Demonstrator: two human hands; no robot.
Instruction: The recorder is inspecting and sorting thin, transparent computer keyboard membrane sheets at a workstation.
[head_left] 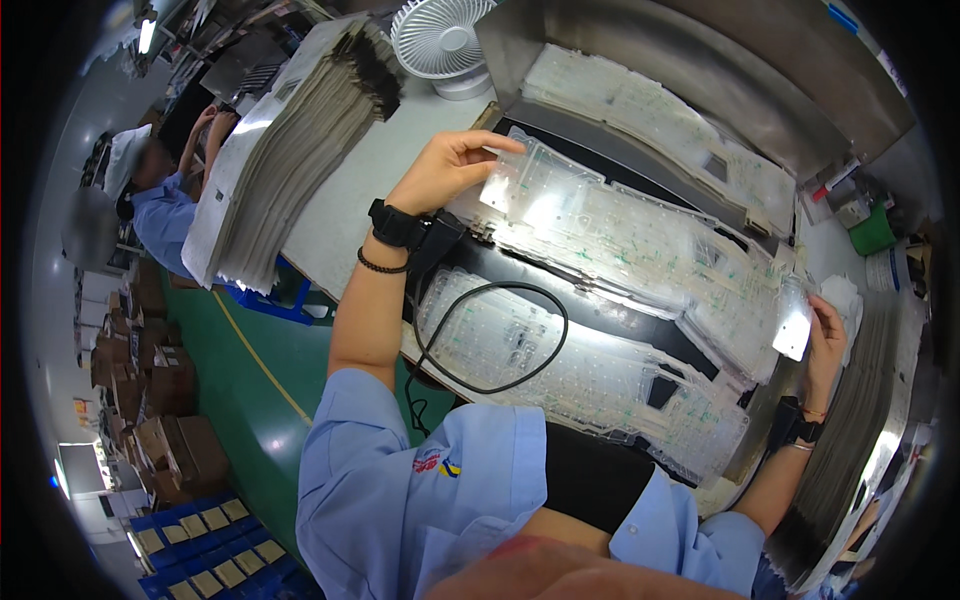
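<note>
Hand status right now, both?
Left hand: closed, thumb and fingers pinching the left end of the clear plastic sheet.
Right hand: closed on the sheet's right end; exact finger placement partly hidden.

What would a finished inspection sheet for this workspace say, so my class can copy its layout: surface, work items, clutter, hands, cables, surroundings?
Surface: white table, partly covered.
Work items: translucent sheets in a back stack, middle stack and front stack, with small green marks.
Clutter: green item at far right, kind unclear.
Hands: left hand grips the left end of the middle stack's top sheet; right hand holds its right end.
Cables: black cable, looped over the front stack.
Surroundings: white fan, co-worker at left, cardboard boxes, green floor.
</note>
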